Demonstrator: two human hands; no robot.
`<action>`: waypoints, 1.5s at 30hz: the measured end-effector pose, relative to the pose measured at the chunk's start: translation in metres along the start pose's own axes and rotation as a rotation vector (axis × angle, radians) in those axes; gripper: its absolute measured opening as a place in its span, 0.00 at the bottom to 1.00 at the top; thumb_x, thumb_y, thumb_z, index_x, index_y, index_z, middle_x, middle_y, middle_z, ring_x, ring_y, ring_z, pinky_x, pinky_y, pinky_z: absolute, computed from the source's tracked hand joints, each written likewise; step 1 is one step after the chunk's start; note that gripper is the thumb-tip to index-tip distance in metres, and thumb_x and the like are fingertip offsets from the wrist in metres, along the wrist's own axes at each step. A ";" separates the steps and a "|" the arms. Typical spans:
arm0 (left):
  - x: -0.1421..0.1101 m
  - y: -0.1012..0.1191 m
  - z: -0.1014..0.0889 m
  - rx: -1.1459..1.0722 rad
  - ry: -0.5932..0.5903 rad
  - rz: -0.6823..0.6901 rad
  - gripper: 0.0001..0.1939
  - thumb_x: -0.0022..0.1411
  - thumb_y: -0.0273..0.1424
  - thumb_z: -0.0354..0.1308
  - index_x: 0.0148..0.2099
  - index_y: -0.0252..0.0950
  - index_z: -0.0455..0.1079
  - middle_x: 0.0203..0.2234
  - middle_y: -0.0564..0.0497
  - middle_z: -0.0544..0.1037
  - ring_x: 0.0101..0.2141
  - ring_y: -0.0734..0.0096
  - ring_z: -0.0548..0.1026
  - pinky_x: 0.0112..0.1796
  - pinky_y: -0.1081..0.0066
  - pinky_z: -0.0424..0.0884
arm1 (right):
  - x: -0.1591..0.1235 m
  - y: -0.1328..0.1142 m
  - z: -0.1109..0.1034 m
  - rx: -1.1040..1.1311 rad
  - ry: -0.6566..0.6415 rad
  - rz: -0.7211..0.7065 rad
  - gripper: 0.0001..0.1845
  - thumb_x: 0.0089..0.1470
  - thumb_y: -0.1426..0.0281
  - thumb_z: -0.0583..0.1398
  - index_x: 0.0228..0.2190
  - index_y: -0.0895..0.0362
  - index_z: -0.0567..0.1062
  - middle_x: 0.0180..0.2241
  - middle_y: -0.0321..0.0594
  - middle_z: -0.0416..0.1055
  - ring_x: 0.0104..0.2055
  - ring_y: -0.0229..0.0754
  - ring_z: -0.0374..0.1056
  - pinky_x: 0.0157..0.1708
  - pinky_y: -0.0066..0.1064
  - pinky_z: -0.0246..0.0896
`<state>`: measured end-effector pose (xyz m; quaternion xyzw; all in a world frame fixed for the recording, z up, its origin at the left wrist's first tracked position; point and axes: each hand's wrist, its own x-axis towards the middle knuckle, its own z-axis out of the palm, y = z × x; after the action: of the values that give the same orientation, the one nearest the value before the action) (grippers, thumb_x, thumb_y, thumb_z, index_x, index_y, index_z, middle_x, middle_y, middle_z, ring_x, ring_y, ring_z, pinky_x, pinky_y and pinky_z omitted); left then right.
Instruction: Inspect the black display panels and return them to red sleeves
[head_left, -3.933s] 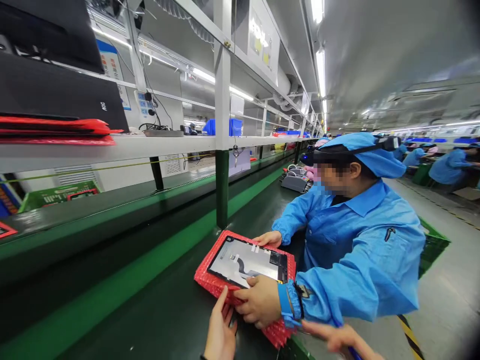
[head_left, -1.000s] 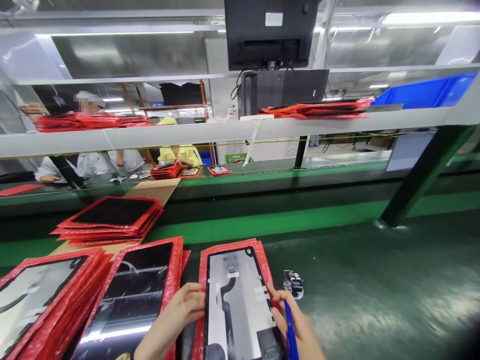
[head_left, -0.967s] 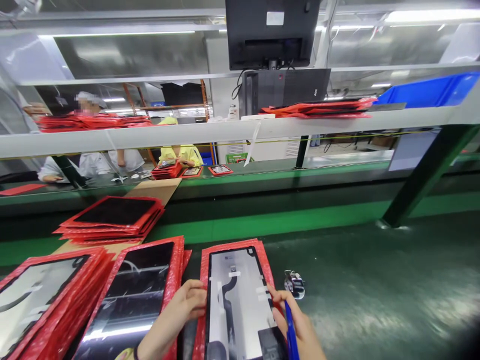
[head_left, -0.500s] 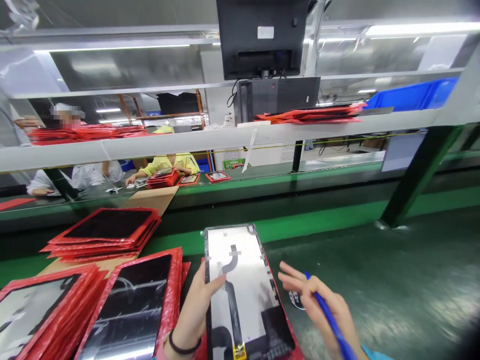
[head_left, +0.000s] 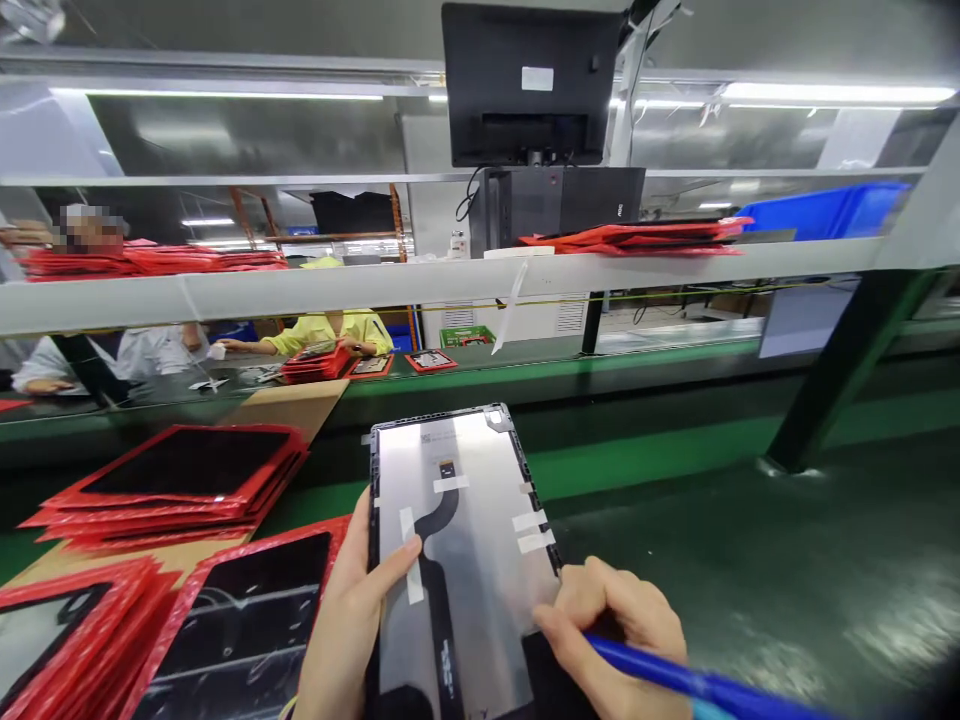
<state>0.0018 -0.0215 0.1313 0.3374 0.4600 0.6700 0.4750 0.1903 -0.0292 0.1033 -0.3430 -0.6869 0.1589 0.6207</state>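
We had the flat screen panel (head_left: 484, 590) in front of us over the desk (head_left: 750, 570), back face up, just right of the dark screen (head_left: 247, 600) in its red pouch (head_left: 206, 565); its near end ran out of view, so we could not tell whether that end rested on anything. Our left hand (head_left: 349, 610) clasped its left edge, thumb laid across the back beside the dark ribbon cable (head_left: 439, 600), the other fingers mostly hidden. Our right hand (head_left: 622, 635) was curled around a blue pen (head_left: 652, 665), thumb and forefinger drawn together at the panel's right edge; whether they pinched that edge, we could not tell. We judged the panel light and stiff, smooth enough to slip, and fragile if flexed or squeezed mid-face. The side rims looked the safest hold, with fingers supporting underneath and pressure kept off the ribbon cable and the white tape strips (head_left: 535, 541).
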 end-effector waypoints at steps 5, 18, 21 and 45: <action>-0.002 0.002 0.003 0.004 0.082 0.022 0.45 0.43 0.32 0.69 0.64 0.42 0.58 0.41 0.51 0.82 0.43 0.61 0.79 0.40 0.77 0.74 | 0.000 0.002 0.004 -0.086 -0.061 -0.159 0.22 0.52 0.82 0.56 0.20 0.54 0.48 0.16 0.26 0.47 0.15 0.29 0.50 0.19 0.25 0.44; -0.004 0.003 0.002 0.076 0.119 0.065 0.37 0.47 0.33 0.67 0.61 0.48 0.63 0.42 0.58 0.82 0.42 0.71 0.79 0.35 0.86 0.71 | -0.001 0.003 -0.006 0.305 0.016 0.021 0.22 0.61 0.69 0.55 0.18 0.54 0.53 0.16 0.27 0.49 0.18 0.32 0.48 0.20 0.26 0.44; -0.003 0.003 -0.002 0.101 0.129 0.075 0.37 0.47 0.32 0.66 0.60 0.50 0.63 0.39 0.60 0.82 0.39 0.74 0.80 0.35 0.88 0.71 | 0.002 0.005 -0.020 0.533 0.113 0.185 0.21 0.56 0.50 0.57 0.24 0.52 0.69 0.12 0.27 0.58 0.14 0.32 0.50 0.17 0.25 0.45; -0.012 -0.005 0.003 -0.020 0.048 0.141 0.32 0.43 0.37 0.71 0.52 0.38 0.71 0.33 0.51 0.82 0.33 0.63 0.80 0.33 0.74 0.75 | 0.030 0.018 -0.015 0.178 -0.274 0.489 0.12 0.52 0.60 0.61 0.25 0.56 0.70 0.18 0.29 0.60 0.21 0.35 0.58 0.23 0.27 0.56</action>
<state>0.0096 -0.0315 0.1272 0.3480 0.4399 0.7142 0.4187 0.2094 0.0002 0.1165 -0.4178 -0.6448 0.4083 0.4929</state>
